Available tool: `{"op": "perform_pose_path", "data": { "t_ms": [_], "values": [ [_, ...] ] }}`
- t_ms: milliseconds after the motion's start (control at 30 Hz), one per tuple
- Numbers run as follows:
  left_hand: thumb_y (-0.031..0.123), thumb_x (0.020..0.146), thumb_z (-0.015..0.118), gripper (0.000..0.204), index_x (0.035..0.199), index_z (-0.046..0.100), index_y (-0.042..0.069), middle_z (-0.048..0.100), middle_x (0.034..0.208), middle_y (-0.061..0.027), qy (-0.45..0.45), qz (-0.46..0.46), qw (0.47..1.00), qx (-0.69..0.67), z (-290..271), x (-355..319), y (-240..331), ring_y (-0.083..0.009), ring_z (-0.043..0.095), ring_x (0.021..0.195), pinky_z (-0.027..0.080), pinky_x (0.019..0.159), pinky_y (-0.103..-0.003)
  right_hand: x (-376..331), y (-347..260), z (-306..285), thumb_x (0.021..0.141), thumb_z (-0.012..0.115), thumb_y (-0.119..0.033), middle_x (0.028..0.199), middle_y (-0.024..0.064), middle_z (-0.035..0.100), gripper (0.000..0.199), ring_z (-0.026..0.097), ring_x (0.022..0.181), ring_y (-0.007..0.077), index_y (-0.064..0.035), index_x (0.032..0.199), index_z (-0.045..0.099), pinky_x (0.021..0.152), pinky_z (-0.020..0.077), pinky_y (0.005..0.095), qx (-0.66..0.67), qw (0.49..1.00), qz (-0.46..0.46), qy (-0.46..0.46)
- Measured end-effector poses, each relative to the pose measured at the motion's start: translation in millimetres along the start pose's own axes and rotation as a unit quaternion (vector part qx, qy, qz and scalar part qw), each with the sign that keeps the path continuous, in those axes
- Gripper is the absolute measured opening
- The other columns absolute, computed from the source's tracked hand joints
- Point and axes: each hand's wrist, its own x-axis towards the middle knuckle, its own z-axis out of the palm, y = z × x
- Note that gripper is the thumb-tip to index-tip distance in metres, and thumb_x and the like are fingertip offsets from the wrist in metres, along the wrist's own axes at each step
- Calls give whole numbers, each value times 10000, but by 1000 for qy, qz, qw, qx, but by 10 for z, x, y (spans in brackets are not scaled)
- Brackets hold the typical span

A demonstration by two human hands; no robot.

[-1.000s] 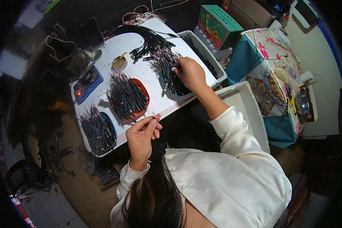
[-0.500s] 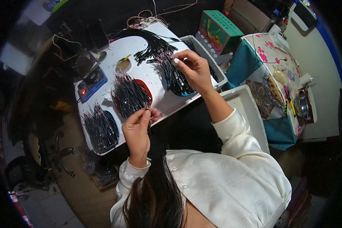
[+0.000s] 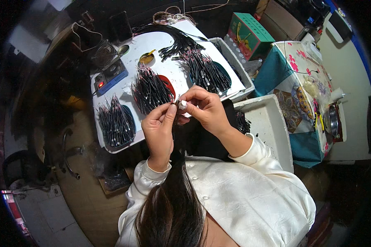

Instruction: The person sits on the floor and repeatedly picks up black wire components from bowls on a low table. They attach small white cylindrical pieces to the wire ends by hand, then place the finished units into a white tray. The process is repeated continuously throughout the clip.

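Note:
My left hand (image 3: 159, 127) and my right hand (image 3: 206, 109) meet in front of my chest, just off the near edge of the white worktable (image 3: 169, 43). Both pinch a short black cable piece (image 3: 177, 108) between their fingertips. My right thumb wears a pale finger cover. On the table lie three piles of similar short black cables: one at the left (image 3: 114, 121), one in the middle over a red mat (image 3: 151, 88), one at the right (image 3: 205, 70). A bundle of longer black cables (image 3: 177, 41) lies at the far edge.
A blue box with a red light (image 3: 110, 78) and a wire coil (image 3: 105, 53) stand at the table's left. A white tray (image 3: 268, 127) is at my right, with a green box (image 3: 251, 35) and a patterned cloth-covered table (image 3: 305, 90) beyond.
My right hand left the right cable pile and came back toward me. My left hand rose from the table edge, and the two now hold a cable piece together.

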Motion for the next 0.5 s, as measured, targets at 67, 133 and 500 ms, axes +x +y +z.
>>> {"op": "perform_pose_path", "data": {
  "t_ms": [67,133,500],
  "values": [
    [37,928,578,146,1001,629,-79,684,850,-131,-14,-2,1000,0,-22,-28,17,-158,663,684,562,622,-256,-17,-4,-1,839,685,-106,835,24,585,121,522,720,84,-18,920,669,622,423,228,-82,996,-31,6],
    [37,925,586,129,975,635,-70,684,831,-124,-8,3,1000,20,-29,-45,24,-131,638,641,505,571,-215,-28,-11,13,820,694,-113,826,26,580,133,512,726,100,-31,923,674,630,403,238,-67,997,-29,4],
    [48,915,609,123,963,639,-61,684,818,-129,-23,-16,999,17,-17,-75,-10,-81,556,594,436,551,-180,44,-127,-135,864,642,6,919,51,575,68,570,822,89,48,914,622,711,460,217,-8,999,28,-37]
  ]
}}
